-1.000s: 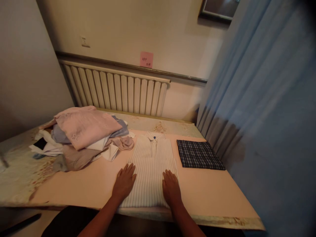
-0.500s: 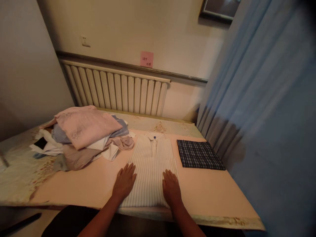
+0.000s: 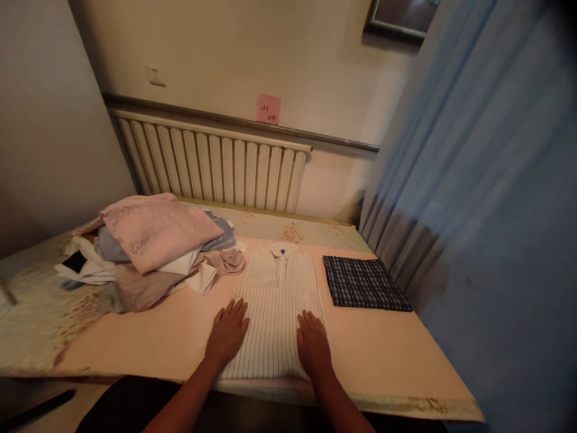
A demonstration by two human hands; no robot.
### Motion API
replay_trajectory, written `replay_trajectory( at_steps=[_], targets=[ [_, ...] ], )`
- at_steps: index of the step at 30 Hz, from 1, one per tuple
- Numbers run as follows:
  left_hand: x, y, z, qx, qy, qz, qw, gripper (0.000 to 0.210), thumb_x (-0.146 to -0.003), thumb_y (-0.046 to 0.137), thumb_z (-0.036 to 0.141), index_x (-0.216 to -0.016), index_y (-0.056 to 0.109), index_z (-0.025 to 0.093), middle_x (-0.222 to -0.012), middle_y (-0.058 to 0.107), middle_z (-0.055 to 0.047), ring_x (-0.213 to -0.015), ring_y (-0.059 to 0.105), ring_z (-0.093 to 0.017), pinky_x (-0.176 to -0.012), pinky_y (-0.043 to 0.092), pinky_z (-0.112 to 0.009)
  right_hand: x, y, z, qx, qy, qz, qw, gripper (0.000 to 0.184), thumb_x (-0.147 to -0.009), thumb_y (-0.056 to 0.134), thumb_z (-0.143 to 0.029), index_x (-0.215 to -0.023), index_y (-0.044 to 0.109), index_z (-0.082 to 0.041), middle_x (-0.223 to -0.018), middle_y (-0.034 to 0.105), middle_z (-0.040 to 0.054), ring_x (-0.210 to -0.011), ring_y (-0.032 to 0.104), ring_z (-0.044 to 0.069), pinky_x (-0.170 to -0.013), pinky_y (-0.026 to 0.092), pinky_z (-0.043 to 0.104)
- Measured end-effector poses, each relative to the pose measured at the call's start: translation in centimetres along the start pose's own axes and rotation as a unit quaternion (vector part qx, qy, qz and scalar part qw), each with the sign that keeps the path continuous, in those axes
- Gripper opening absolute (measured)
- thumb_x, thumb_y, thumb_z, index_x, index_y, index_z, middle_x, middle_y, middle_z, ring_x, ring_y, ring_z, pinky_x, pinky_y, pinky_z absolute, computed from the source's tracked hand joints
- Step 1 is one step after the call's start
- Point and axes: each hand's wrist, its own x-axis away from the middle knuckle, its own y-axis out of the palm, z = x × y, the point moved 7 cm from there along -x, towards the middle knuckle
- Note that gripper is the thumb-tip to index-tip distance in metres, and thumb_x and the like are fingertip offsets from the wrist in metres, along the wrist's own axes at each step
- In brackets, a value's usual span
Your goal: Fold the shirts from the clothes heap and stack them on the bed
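Observation:
A white shirt with thin dark stripes lies folded flat in front of me, its collar at the far end with a small dark label inside. My left hand rests flat on the shirt's left edge, fingers stretched out. On the opposite edge lies my right hand, also flat with the fingers extended. Neither hand grips the cloth. To the right of the shirt, apart from my hands, is a dark plaid cloth folded into a neat rectangle.
A loose heap of clothes, with a pink garment on top, lies at the left. Everything lies on a table with a pink cover. Behind stands a radiator; a blue curtain hangs along the right edge.

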Motion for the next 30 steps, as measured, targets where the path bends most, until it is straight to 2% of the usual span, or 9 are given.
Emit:
replay_trajectory(
  at_steps=[30],
  targets=[
    [-0.11, 0.22, -0.11, -0.003, -0.007, -0.005, 1.000, 0.048, -0.096, 0.034, 0.038, -0.138, 0.050, 0.021, -0.147, 0.047, -0.005, -0.139, 0.036, -0.027, -0.112, 0.027, -0.048, 0.10, 0.15, 0.10, -0.007, -0.003, 0.013, 1.000, 0.041, -0.093, 0.037, -0.015, -0.128, 0.059, -0.014, -0.137, 0.055, 0.0127, -0.135, 0.042, 0.025, -0.112, 0.033, 0.047]
  ],
)
